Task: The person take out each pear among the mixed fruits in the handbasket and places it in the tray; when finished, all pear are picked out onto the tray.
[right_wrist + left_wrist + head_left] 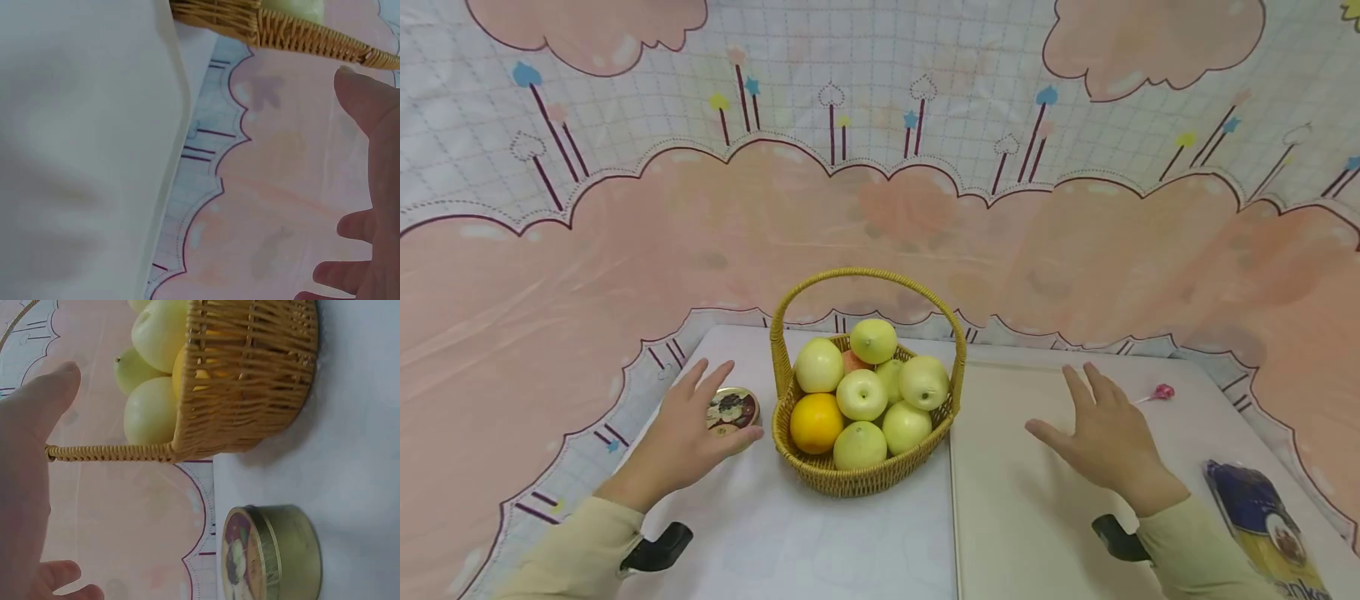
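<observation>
Golden, arch-handled wicker basket point(853, 482)

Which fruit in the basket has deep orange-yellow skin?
The orange at the near left of the basket; the other fruits are pale yellow-green, except a reddish one mostly hidden further back.

the left hand point(681, 440) and the right hand point(1108, 442) are both up in the air, well apart. their fingers reach forward, loose and a bit bent. the left thumb point(739, 440) and the right thumb point(1049, 435) stick out toward each other. both arms slant in from the bottom, in a pale left sleeve point(580, 537) and right sleeve point(1198, 546).
</observation>
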Motion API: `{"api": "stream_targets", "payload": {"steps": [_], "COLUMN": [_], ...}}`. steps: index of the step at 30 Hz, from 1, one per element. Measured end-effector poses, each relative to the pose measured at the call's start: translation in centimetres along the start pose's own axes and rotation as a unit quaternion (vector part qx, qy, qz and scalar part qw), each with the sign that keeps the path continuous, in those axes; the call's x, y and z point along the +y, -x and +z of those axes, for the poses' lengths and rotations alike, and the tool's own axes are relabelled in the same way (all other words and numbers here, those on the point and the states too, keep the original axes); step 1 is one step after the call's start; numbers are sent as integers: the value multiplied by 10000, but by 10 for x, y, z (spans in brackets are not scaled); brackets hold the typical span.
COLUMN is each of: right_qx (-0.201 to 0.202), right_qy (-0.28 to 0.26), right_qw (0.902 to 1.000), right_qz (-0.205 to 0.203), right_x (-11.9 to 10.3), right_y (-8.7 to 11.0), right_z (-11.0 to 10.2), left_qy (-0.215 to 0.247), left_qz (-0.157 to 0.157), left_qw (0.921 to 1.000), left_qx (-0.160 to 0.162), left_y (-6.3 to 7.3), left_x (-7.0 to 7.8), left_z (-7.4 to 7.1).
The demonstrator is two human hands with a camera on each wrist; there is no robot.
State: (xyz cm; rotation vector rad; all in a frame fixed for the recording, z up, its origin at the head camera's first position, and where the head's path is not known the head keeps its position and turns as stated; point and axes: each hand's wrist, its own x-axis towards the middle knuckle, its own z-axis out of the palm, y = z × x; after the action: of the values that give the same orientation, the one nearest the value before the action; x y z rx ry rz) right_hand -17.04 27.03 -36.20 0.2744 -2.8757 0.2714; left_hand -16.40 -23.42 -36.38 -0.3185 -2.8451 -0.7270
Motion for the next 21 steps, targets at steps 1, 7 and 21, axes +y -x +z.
{"api": "stream_targets", "payload": {"steps": [1, 7, 21], "right_qx": [55, 176, 286], "right_qy": [-64, -475, -967], "right_qw": [10000, 9987, 9948], "right_qz": [-35, -50, -125], "right_x": [-1, -13, -42], "right_y": [0, 1, 5], "right_z": [1, 7, 22], "left_qy": [74, 582, 1472], "left_qz": [-30, -76, -98], "left_qw": [10000, 9983, 9891], "left_qx": [-4, 54, -2], "left_y": [1, 8, 11], "left_x": [1, 3, 3], "left_z": [2, 19, 58]}}
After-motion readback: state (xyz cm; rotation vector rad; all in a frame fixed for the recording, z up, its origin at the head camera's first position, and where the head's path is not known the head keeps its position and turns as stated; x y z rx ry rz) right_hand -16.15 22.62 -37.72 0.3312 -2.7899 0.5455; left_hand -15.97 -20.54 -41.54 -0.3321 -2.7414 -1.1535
